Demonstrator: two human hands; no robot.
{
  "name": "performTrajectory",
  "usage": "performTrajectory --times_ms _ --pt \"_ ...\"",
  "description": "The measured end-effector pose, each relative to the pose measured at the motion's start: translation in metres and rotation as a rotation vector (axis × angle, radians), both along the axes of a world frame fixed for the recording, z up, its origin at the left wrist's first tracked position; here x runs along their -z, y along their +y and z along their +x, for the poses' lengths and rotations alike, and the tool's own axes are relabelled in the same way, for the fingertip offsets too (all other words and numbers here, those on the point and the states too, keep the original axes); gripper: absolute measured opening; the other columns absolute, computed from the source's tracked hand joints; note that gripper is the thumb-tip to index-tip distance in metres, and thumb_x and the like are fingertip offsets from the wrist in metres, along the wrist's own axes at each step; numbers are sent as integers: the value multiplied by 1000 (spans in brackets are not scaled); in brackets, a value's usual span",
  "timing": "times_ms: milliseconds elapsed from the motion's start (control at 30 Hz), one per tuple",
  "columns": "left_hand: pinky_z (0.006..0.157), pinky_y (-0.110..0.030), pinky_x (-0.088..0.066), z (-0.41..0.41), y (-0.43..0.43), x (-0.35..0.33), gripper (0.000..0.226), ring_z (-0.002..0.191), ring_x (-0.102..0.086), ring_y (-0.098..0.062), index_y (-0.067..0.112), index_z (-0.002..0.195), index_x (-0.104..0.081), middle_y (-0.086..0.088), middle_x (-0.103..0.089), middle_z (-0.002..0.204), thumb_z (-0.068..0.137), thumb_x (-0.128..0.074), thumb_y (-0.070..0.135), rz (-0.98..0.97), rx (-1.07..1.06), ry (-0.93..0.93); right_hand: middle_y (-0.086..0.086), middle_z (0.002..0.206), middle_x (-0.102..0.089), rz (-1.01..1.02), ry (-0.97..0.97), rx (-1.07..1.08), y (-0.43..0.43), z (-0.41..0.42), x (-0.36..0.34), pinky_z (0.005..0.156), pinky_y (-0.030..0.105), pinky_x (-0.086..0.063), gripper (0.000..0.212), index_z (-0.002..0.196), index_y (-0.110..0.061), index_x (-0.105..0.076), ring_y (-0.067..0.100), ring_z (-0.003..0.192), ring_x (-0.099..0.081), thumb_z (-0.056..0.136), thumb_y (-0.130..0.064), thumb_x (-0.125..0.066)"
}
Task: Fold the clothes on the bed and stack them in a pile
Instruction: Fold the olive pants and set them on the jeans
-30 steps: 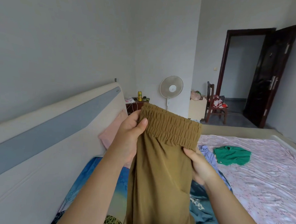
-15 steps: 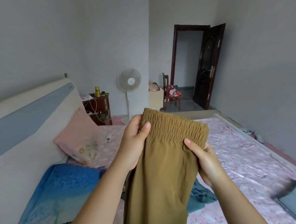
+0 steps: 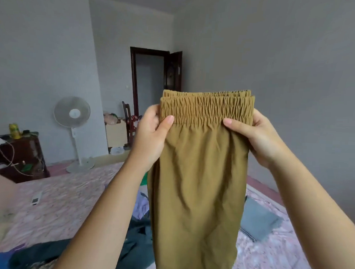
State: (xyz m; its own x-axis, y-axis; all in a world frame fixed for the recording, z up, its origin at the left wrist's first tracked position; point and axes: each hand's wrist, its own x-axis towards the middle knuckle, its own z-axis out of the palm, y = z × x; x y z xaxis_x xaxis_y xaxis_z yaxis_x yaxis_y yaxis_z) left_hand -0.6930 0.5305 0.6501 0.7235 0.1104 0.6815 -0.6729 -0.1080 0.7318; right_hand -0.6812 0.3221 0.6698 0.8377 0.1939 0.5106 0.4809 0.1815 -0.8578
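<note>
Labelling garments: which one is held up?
The olive-brown trousers, waistband gripped by left hand and right hand; teal garment and grey garment lie on the bed.

Trousers (image 3: 199,176) hang above the bed (image 3: 66,200), left hand (image 3: 152,133) and right hand (image 3: 258,136) at waistband ends; fan (image 3: 72,112) behind-left.
</note>
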Motion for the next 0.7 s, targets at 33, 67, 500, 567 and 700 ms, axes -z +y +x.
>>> performTrajectory --times_ms 33,67,500,567,700 --pt "91 -14 -45 3 -19 0 23 103 -59 3 19 114 -50 10 -61 110 95 -45 7 10 15 13 -2 103 -70 21 -18 1 -21 3 -1 75 20 -53 36 101 -19 -62 11 93 -67 66 -20 -68" --pt "92 -16 -45 11 -37 8 23 105 -58 0 22 112 -51 10 -61 111 95 -46 8 34 17 61 -3 101 -71 16 -14 25 -42 9 8 75 20 -53 33 100 -20 -63 11 91 -67 68 -19 -68" --pt "91 -26 -49 57 -264 74 19 102 -63 -6 27 100 -59 14 -70 98 94 -48 14 18 190 277 -3 85 -74 -120 198 189 -268 31 66 63 16 -52 15 93 -11 -65 9 78 -69 79 -6 -64" --pt "86 -17 -50 55 -279 73 18 97 -64 1 27 98 -59 21 -70 94 89 -48 15 -68 275 236 1 88 -74 -64 189 162 -285 31 62 65 20 -53 18 91 -12 -66 14 81 -70 73 -12 -65" --pt "79 -14 -51 87 -289 79 16 93 -65 2 26 97 -60 21 -71 91 85 -50 20 -148 299 228 4 93 -73 -43 252 164 -289 69 67 69 27 -55 24 92 -14 -67 18 85 -69 69 -21 -68"
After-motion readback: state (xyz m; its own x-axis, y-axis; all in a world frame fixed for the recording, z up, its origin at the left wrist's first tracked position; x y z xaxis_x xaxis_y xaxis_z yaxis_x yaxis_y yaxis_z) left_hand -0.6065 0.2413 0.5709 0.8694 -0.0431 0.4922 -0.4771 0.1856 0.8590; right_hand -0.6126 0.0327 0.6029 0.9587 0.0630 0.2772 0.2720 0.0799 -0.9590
